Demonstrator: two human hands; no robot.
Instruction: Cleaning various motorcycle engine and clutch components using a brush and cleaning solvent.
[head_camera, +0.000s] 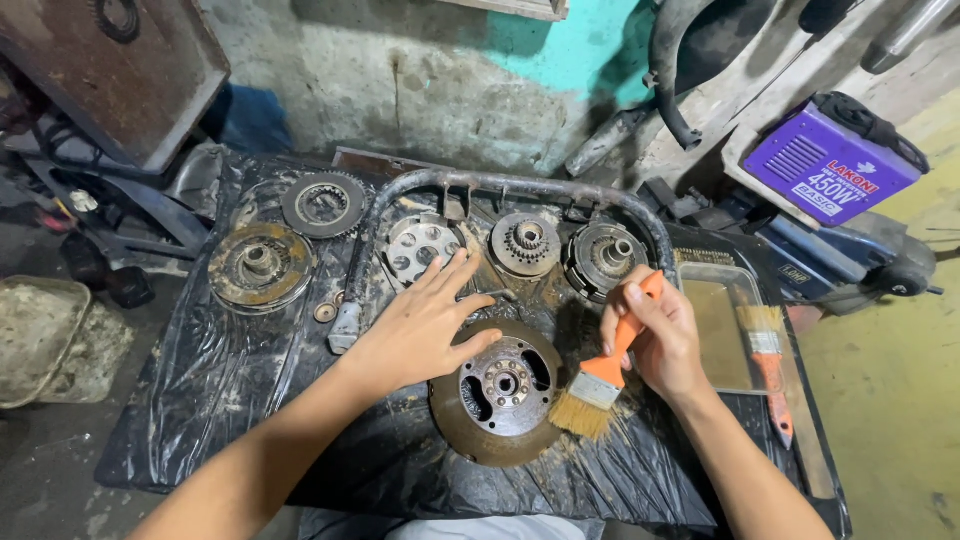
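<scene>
Nearest the person, between the two forearms, a rusty round drum (497, 392) with a bolted hub and cut-out windows lies flat on black plastic sheeting (220, 390). The left hand (420, 325) rests spread and open on the drum's upper-left rim, fingers splayed and closed on nothing, apparently steadying the part. The right hand (662, 335) is wrapped around the orange handle of a paintbrush (603, 378), whose bristles touch the sheeting at the drum's right edge, amid rust-coloured grit. To brush well here, it would seem wise to keep the left palm pressing down so the drum cannot spin, and to work the bristle tips into the windows and around the hub bolts with short strokes away from the body. Just right of the right hand sits a shallow tray (722, 335) of brownish liquid with a second brush (768, 360) lying at its edge. Beyond the left fingers a bent metal tube (500, 185) arches over three more round parts; further left lie a rusty disc (260, 265) and a toothed ring (323, 204). Farthest, up to the right, stands a purple box-shaped machine (830, 165).
</scene>
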